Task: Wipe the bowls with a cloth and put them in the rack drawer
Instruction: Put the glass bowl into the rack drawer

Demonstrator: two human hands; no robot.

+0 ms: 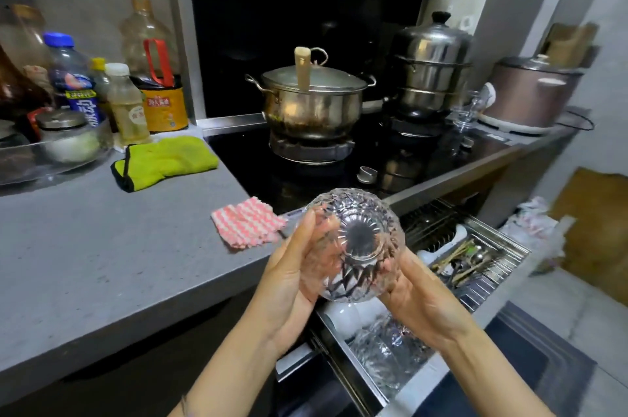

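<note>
- Glass: one glass bowl [353, 246], clear and cut-patterned, held up between both hands. Tipped so the starred base faces the wearer and the rim faces away. Hanging above the near end of the open drawer, clear of counter and rack.
- Wearer's left hand [292, 277]: clasped on the bowl's left side, palm against the wall, forefinger laid up along the edge, other fingers showing through the glass.
- Wearer's right hand [411, 294]: cupped under the bowl's lower right, fingers wrapped round the wall.
- Small pink-and-white cloth [248, 224]: flat on the grey counter [102, 263], just beyond the left fingertips at the counter's edge, apart from both hands.
- Open rack drawer [503, 246]: steel, pulled out below the hands and running off to the right of them.
- Stacked white bowls [346, 314]: in the drawer directly beneath the held bowl.
- Further clear glassware [384, 348]: in the drawer under the right wrist, nearer the wearer.
- Loose chopsticks and cutlery [465, 263]: in a drawer compartment just beyond the right hand.
- Crumpled green cloth [163, 161]: on the counter well beyond the left hand, apart from the pink one.
- Steel pot [312, 103] with glass lid: on the hob straight beyond the bowl.
- Tiered steamer [431, 69]: beyond the right hand, beside the pot.
</note>
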